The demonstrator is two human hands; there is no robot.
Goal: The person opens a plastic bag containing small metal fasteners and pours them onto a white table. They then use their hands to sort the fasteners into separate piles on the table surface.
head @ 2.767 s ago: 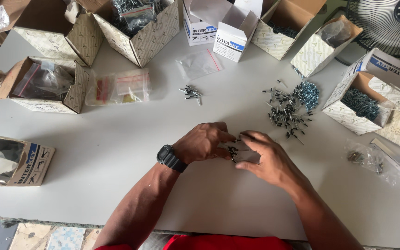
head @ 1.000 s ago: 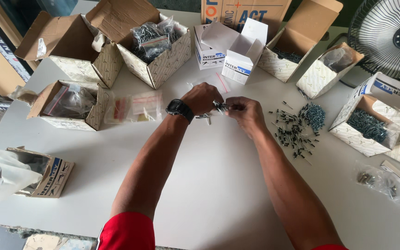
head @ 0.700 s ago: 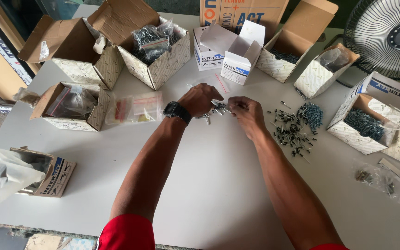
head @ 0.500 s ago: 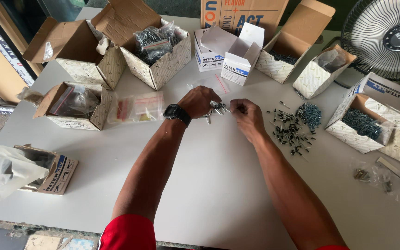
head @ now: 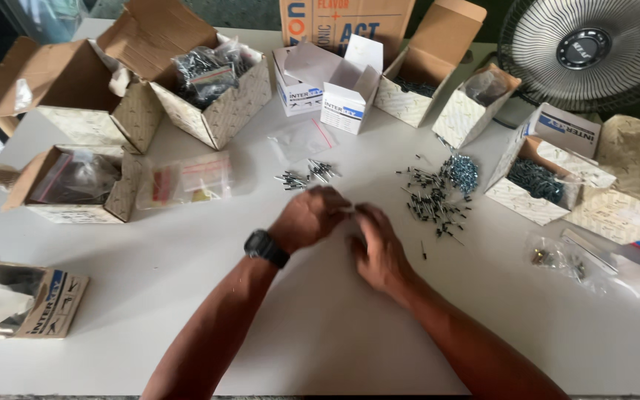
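Both hands meet at mid-tabletop, fingertips together: left hand curled, right hand just right of it; motion blur, so I cannot tell what they pinch, if anything. Small bundle of screws lies just beyond the left hand, long axes roughly left-right. Loose pile of dark screws sits far-right, nearer the right hand.

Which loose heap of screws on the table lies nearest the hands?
The small heap of screws just beyond the left hand; the bigger scatter of dark screws lies farther off, right of the right hand.

Fan, open cartons, bagged hardware
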